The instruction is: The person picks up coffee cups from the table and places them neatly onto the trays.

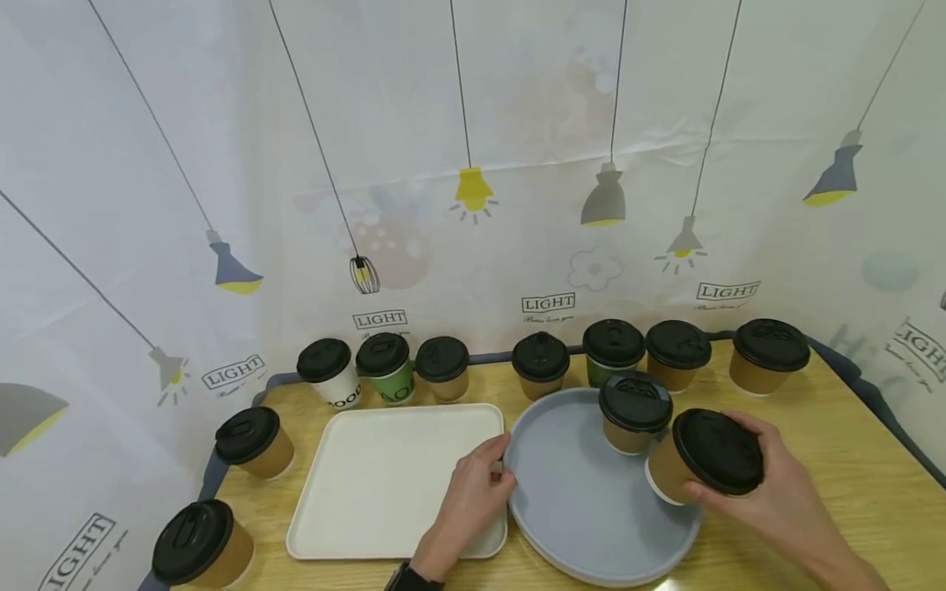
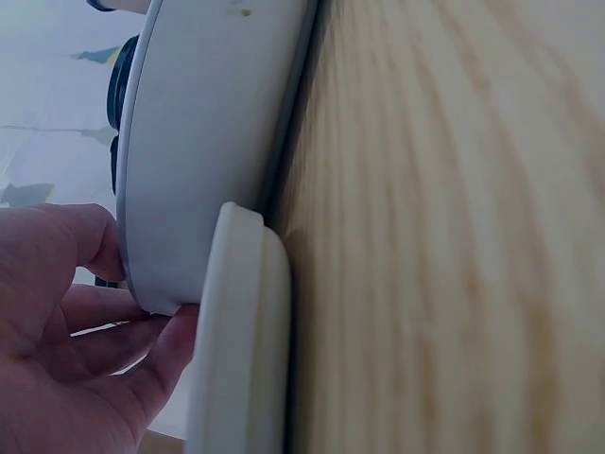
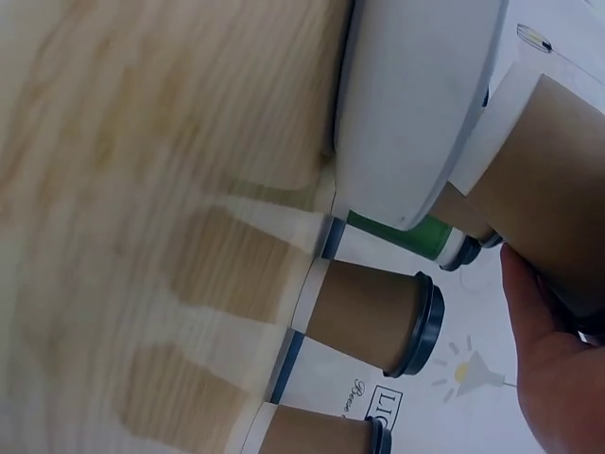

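Note:
My right hand (image 1: 783, 484) grips a brown paper coffee cup (image 1: 676, 468) with a black lid, tilted over the right side of a round grey-blue tray (image 1: 584, 492). In the right wrist view, the brown cup (image 3: 558, 180) has its white base near the tray's pale side wall (image 3: 416, 104). A second brown cup (image 1: 628, 437) with a black lid stands upright on the tray, toward the back. At the tray's left edge, my left hand (image 1: 476, 492) holds the rim. The left wrist view has the thumb (image 2: 90, 241) on the rim and fingers against the side wall.
A white rectangular tray (image 1: 392, 484) lies just left of the round one. Several lidded cups line the back, including a white cup (image 1: 342, 392) and a green cup (image 1: 395, 384). Two brown cups (image 1: 269, 455) stand at the left edge. A printed cloth (image 1: 517, 246) hangs behind the table.

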Motion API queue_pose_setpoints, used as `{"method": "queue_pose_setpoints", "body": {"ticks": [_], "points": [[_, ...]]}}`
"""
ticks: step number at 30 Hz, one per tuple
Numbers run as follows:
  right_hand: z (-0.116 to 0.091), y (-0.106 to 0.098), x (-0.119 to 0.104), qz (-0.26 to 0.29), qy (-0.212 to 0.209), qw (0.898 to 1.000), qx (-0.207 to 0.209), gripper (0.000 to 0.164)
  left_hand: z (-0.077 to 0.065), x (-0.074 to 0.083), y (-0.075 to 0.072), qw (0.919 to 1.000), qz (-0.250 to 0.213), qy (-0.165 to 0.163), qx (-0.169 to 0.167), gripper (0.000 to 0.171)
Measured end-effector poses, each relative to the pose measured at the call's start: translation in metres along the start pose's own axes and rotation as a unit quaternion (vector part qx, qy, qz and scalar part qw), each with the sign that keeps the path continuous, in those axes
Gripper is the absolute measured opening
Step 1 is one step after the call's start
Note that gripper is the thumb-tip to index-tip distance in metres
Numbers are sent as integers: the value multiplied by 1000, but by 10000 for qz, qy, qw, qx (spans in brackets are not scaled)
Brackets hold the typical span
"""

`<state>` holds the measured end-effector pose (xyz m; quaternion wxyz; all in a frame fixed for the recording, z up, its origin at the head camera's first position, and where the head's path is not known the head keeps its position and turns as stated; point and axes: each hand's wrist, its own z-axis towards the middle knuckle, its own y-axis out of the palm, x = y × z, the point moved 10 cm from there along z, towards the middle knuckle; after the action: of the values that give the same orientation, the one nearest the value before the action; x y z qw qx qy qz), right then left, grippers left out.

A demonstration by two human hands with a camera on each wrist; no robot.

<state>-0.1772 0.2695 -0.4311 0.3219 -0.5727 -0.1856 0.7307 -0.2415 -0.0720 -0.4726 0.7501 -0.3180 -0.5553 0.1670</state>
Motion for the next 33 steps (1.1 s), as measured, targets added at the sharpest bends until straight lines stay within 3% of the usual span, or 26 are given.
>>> {"method": "queue_pose_setpoints", "body": {"ticks": [13, 24, 33], "points": [[-3, 15, -14, -363, -460, 9982, -145, 112, 0, 4, -2, 9997, 80, 173, 148, 55], [-3, 29, -23, -576, -822, 9941, -408, 111, 0, 2, -1, 9999, 79, 75, 88, 54], [-3, 37, -26, -760, -828, 9913, -689, 111, 1, 1, -1, 9999, 88, 74, 102, 54]]}}
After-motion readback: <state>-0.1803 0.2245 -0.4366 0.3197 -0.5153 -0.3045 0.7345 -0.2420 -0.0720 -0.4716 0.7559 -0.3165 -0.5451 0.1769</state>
